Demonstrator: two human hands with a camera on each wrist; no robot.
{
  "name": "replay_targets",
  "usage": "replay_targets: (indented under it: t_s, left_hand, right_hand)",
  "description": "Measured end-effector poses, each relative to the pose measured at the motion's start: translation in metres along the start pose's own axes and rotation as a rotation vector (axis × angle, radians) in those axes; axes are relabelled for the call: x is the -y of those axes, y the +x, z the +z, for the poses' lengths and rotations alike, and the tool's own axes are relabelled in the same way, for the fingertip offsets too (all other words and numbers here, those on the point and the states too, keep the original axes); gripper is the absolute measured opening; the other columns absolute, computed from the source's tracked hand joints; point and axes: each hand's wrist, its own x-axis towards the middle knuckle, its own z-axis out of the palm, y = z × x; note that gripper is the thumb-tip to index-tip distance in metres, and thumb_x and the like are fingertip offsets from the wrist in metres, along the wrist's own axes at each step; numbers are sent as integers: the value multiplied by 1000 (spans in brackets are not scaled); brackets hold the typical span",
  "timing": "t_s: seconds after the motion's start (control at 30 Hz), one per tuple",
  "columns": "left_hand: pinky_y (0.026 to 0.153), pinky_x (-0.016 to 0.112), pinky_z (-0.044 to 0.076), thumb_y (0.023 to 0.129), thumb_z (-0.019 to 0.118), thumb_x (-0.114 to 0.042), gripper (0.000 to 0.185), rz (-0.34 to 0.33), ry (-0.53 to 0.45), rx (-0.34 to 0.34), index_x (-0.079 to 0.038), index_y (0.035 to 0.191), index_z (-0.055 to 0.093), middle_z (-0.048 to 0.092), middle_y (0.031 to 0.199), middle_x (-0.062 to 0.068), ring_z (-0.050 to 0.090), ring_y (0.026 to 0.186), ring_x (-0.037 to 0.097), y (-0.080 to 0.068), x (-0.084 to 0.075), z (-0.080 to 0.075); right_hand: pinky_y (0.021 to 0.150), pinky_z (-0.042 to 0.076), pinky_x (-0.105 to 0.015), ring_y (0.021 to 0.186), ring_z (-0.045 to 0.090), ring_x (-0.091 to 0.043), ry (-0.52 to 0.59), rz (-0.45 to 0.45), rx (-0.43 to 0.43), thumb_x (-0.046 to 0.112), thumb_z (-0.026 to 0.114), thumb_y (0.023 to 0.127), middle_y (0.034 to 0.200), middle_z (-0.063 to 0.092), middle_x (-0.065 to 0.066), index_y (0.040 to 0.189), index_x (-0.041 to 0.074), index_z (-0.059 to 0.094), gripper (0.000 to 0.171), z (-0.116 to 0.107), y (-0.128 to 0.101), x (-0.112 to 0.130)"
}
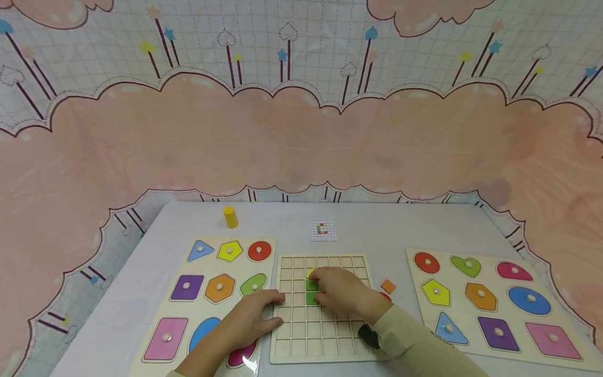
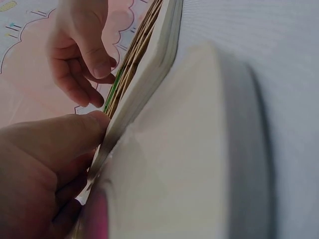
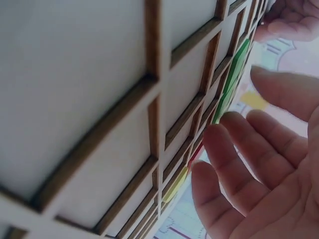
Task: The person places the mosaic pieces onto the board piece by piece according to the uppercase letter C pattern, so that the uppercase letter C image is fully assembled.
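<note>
A wooden grid board (image 1: 320,335) lies in the middle of the table. Two green tiles (image 1: 311,286) and a yellow tile (image 1: 310,272) sit in its cells. My right hand (image 1: 340,291) lies over the board with straight fingers (image 3: 234,159) at the green tiles (image 3: 233,82); nothing is pinched. My left hand (image 1: 256,313) rests flat at the board's left edge, and its thumb (image 2: 75,134) presses the board's rim (image 2: 144,64). An orange tile (image 1: 388,286) lies loose on the table to the right of the board, with a red one (image 1: 385,295) partly hidden by my right wrist.
Shape puzzle boards with knobbed pieces lie on the left (image 1: 188,251) and on the right (image 1: 494,314). A yellow cylinder (image 1: 230,217) and a small pattern card (image 1: 322,230) sit at the back of the table. A pink patterned backdrop surrounds the table.
</note>
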Motion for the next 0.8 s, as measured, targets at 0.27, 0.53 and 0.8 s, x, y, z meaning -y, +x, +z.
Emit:
replay_targets:
  t_s: [0.27,0.53,0.8]
  left_hand:
    - [105,53,43,87,78,-21,40,-7,5,-2,-7,124,67,65,126,7,56,124,32,1,0,0]
    - [105,53,43,87,78,-20,40,-13,12,-1,-7,124,67,65,127,7,56,124,32,2,0,1]
    - [106,53,43,87,78,-20,40,-31,15,-3,-8,124,67,64,128,8,55,125,33,2,0,2]
  right_hand:
    - [92,52,-38,96,64,-16,34,-16,21,16,73,89,106,72,0,119,5,69,32,-2,-2,-3]
    - [89,53,-43,99,64,-21,169,82,-11,18,73,90,116,69,-5,122,6,67,35,-14,-17,-12]
    - [90,53,-42,101,61,-21,207,197,-79,16,74,89,117,68,-4,124,5,66,38,-27,-40,-31]
